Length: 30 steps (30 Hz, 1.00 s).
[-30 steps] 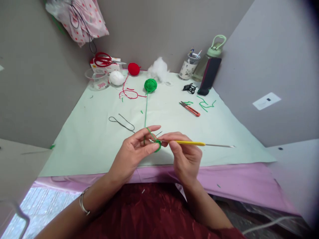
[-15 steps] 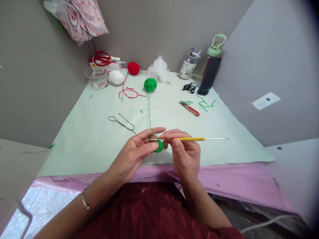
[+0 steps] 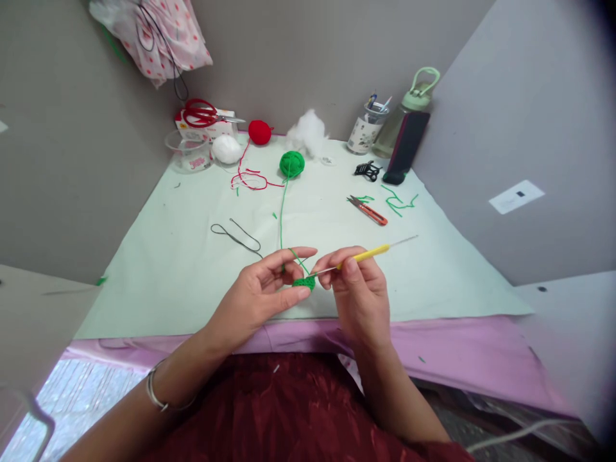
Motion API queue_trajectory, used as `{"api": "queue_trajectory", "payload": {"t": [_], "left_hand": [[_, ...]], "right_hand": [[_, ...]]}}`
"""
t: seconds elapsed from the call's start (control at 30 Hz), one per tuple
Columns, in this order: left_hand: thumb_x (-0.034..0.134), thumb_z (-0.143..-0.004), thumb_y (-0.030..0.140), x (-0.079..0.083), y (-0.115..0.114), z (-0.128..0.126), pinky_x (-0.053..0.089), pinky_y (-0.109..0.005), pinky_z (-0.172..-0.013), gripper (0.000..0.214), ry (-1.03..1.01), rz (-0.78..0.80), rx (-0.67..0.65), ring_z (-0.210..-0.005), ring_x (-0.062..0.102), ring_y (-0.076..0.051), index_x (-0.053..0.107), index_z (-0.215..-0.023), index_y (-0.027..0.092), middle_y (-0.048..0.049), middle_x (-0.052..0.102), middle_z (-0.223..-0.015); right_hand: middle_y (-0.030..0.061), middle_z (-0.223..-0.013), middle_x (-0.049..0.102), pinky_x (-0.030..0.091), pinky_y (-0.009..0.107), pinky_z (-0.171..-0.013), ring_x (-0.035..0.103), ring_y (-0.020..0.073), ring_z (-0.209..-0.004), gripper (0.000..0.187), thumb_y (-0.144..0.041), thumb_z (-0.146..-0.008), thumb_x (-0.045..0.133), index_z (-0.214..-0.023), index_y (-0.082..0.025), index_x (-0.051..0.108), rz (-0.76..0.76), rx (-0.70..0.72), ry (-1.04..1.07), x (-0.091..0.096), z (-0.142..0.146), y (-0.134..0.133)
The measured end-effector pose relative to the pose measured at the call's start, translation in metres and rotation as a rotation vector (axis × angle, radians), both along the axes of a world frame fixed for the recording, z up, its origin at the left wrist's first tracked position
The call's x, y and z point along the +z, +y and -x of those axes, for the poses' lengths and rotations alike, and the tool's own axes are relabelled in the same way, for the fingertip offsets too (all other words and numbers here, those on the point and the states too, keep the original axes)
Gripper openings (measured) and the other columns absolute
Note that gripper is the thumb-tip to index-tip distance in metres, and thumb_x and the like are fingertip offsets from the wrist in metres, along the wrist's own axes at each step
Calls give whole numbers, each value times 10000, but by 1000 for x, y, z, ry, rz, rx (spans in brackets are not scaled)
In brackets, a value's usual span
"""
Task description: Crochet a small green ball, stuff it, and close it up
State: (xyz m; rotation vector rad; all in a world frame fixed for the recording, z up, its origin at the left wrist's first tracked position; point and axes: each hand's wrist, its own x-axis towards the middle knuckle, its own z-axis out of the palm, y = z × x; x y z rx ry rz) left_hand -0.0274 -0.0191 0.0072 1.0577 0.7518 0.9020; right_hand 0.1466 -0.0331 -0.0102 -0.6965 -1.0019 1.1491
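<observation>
Between thumb and fingers, my left hand (image 3: 262, 285) pinches a small green crochet piece (image 3: 304, 283) just above the table's front edge. Green yarn runs over the raised left index finger and back to the green yarn ball (image 3: 292, 165). My right hand (image 3: 360, 289) is closed around the yellow handle of a crochet hook (image 3: 370, 253). The hook's left tip meets the top edge of the green piece; whether it sits inside a stitch is too small to tell. Its other metal end points up to the right.
Orange-handled thread snips (image 3: 367, 210) and green yarn scraps (image 3: 399, 202) lie to the right. Farther back stand a phone (image 3: 407, 147), a bottle (image 3: 416, 99), a pen cup (image 3: 368, 128), white stuffing (image 3: 308, 133), a red yarn ball (image 3: 260, 132) and red scissors (image 3: 201, 113). A dark cord (image 3: 235, 237) lies at left.
The crochet hook has tilted, its right end rising and its left tip drawing back to the right. The green piece has turned in my left fingers, and the yarn to the ball hangs slacker.
</observation>
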Motion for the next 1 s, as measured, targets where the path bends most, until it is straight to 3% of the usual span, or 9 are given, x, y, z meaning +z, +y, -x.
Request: {"api": "queue_trajectory", "payload": {"t": [0.63, 1.0], "left_hand": [[760, -850, 180, 6, -1, 1, 476, -306, -1031, 444, 195, -140, 38, -978, 635, -133, 718, -1288, 232, 9, 651, -952], [735, -861, 200, 11, 1, 2, 515, -319, -1000, 417, 136, -83, -20, -948, 651, -144, 715, -1277, 229, 6, 656, -931]], "right_hand": [[21, -936, 756, 554, 308, -727, 692, 133, -785, 194, -251, -1059, 550, -1014, -230, 737, -185, -86, -345, 7, -12, -8], [21, -923, 780, 567, 304, -706, 704, 137, -742, 188, -286, -1059, 551, -1005, -236, 724, -112, -15, -172, 3, -8, -4]]}}
